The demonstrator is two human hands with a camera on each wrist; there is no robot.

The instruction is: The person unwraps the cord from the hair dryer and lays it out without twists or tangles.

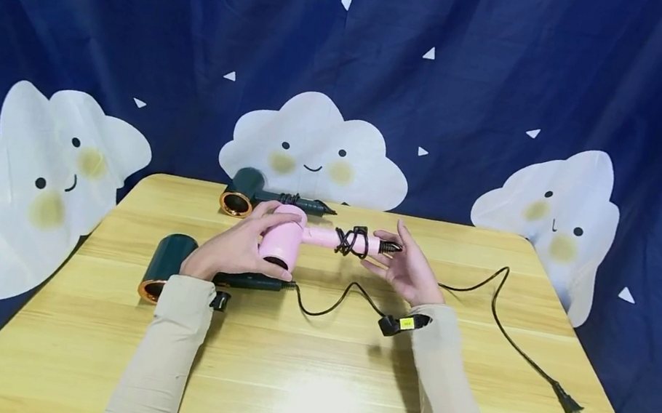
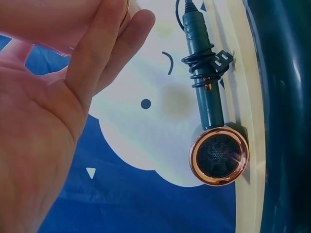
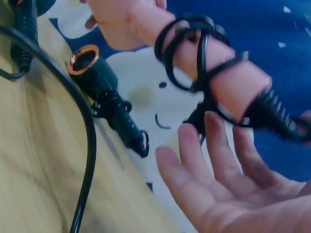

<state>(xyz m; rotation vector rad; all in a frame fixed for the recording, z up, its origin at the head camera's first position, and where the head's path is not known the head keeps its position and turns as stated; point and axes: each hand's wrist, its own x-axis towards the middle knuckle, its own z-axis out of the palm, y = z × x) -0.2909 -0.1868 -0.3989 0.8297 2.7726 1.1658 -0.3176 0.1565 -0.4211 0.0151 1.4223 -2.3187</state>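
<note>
My left hand (image 1: 234,245) grips the barrel of a pink hair dryer (image 1: 282,242), thumb below and fingers over the top, holding it above the table with its handle pointing right. Black cord (image 3: 204,58) is wound in loops round the handle, its plug hanging among the loops. Close by the handle's cord end is my right hand (image 1: 406,268), palm up with fingers spread. In the right wrist view its fingertips (image 3: 214,124) lie just under the handle and the loops.
A dark green hair dryer (image 1: 247,184), cord wrapped round its handle, lies at the table's back edge. Another green hair dryer (image 1: 170,259) lies left of centre, partly behind my left wrist. Its loose cord runs behind my right wrist to a plug (image 1: 567,403) at the right.
</note>
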